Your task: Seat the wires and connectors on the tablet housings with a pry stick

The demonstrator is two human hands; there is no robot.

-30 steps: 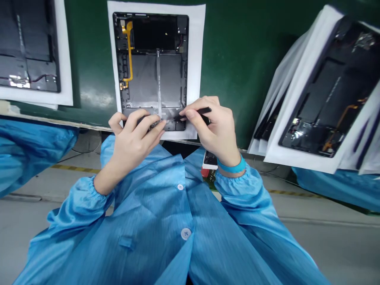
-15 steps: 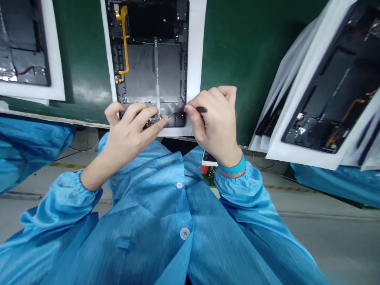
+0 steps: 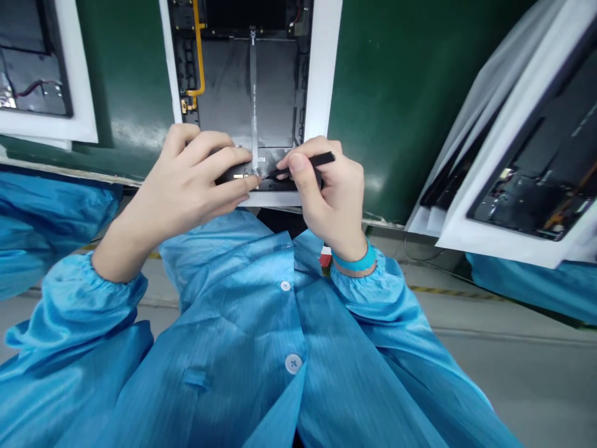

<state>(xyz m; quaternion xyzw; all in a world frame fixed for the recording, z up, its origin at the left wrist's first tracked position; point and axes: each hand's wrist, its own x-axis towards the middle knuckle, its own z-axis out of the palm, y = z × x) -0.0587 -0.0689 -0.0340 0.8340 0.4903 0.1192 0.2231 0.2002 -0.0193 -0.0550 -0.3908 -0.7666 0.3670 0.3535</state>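
Observation:
An opened tablet lies on a white sheet on the green bench, its inner side up. A pale ribbon cable runs down its middle, and an orange flex cable follows its left side. Over the lower left of the tablet lies my left hand, open, its fingers stretched out and the lowest fingertips on the small board near the cable's end. My right hand is closed on a slim black pointed tool. The tool's tip reaches the tablet's lower edge beside my left fingertips. Fingers hide part of the board.
Another opened tablet rests on white sheets at the left. At the right, several tablets interleaved with white sheets lean together, one opened tablet on top. The bench's front edge runs close below my hands.
The black tool has swung from mostly hidden in my right hand to pointing left at the lower board. My right hand has moved slightly left; the tablet sits higher in view.

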